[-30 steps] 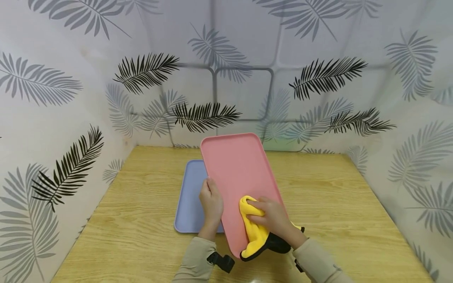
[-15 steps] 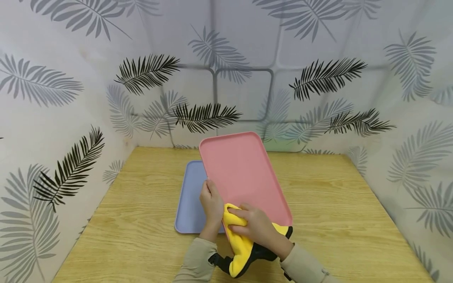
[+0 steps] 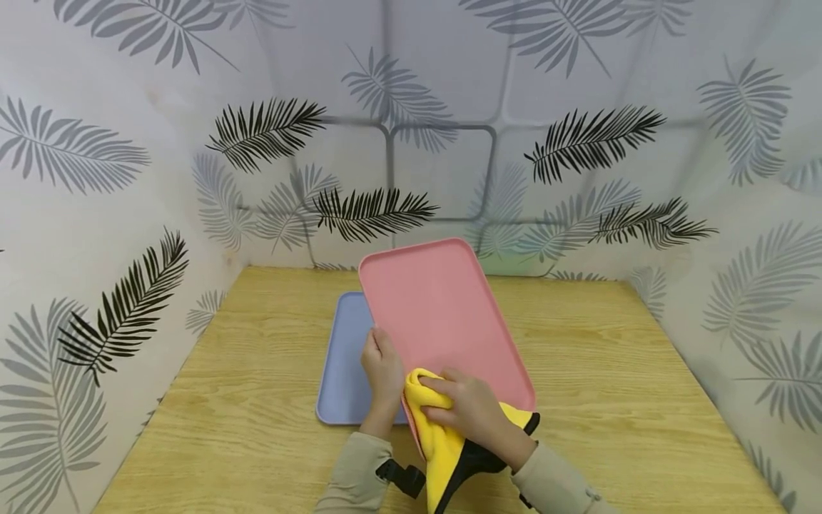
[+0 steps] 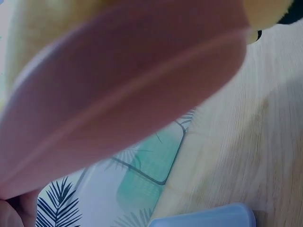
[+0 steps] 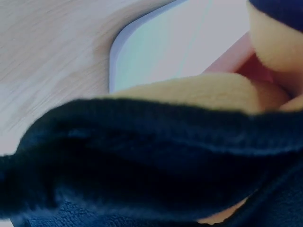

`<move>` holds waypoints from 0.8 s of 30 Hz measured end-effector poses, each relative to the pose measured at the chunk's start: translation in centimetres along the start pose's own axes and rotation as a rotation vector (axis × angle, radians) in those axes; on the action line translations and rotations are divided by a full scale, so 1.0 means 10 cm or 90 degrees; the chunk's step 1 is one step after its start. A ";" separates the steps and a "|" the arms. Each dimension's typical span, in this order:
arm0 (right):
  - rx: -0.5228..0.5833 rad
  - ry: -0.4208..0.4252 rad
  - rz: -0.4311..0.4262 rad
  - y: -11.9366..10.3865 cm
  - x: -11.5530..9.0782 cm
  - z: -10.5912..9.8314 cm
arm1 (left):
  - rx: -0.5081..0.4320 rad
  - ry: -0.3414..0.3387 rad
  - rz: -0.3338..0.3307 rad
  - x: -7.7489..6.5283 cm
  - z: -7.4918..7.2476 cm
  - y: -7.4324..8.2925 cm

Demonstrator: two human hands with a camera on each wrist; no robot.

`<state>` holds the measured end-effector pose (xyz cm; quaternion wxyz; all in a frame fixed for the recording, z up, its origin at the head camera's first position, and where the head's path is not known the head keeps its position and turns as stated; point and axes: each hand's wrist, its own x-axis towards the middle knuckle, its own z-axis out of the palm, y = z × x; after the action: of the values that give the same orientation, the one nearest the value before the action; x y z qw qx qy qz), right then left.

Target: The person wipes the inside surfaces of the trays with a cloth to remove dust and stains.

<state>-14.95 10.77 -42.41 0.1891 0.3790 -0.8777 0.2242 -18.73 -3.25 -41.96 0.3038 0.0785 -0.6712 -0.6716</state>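
A pink rectangular tray [image 3: 439, 300] is held up at a tilt above the table, its inner face towards me. My left hand [image 3: 383, 368] grips its left long edge, thumb over the rim. In my right hand [image 3: 472, 407] is a bunched yellow cloth [image 3: 443, 457] with a dark edge and back, pressed on the tray's near end. The cloth covers the near left corner and drapes below it. In the left wrist view the tray's underside [image 4: 123, 109] fills much of the picture. Dark cloth [image 5: 151, 156] hides most of the right hand in the right wrist view.
A blue tray [image 3: 347, 364] lies on the wooden table [image 3: 610, 400], left of and partly behind the pink one. Leaf-patterned fabric [image 3: 443, 171] walls in the table at the back and both sides. A dark strap [image 3: 401, 477] sits at the left cuff.
My right hand has moved the cloth left and nearer across the tray, to the near left corner, then slightly right. The tray has turned a little; the left hand keeps its grip.
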 end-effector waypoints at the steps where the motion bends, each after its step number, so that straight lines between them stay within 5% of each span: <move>1: -0.010 0.000 0.002 0.01 -0.01 0.00 | 0.001 0.000 0.002 0.00 0.00 -0.01; 13: -0.059 -0.018 0.076 0.33 -0.11 -0.11 | 0.012 0.039 0.017 0.05 -0.02 0.00; 24: -0.099 -0.086 0.213 0.80 -0.26 -0.25 | 0.020 0.047 0.038 0.07 -0.06 -0.03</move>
<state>-18.85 18.49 -43.66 0.1183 0.2263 -0.9538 0.1583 -19.07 -4.15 -42.11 0.3471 0.0883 -0.6720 -0.6482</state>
